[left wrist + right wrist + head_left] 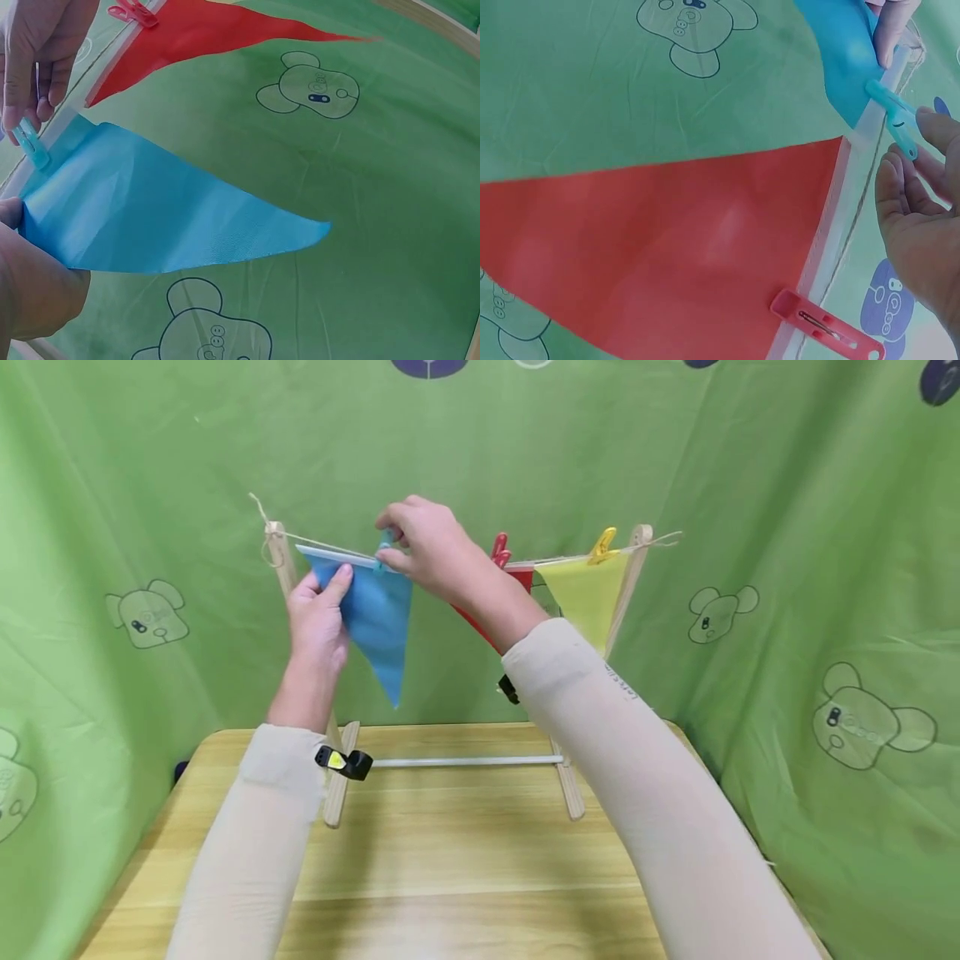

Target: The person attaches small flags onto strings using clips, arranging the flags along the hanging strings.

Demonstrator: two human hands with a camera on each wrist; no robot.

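A blue triangular pennant (378, 618) with a white top edge hangs along a thin string (318, 541). My left hand (318, 618) pinches it near its upper left part, thumb in front and fingers behind. Over the pennant's right top corner, my right hand (427, 539) holds a light-blue clothespin (892, 116) by its handles, thumb on one side and fingers on the other. The clothespin's jaws lie over the white edge. To the right hang a red pennant (705, 240) with a red clothespin (825, 324) and a yellow pennant (588, 597) with a yellow clothespin (603, 545).
The string runs between two wooden posts, left (282, 560) and right (633, 577). Their feet stand on the wooden table (450, 860), joined by a pale rod (465, 762). A green curtain (187, 460) with printed animal heads surrounds the table on the back and sides.
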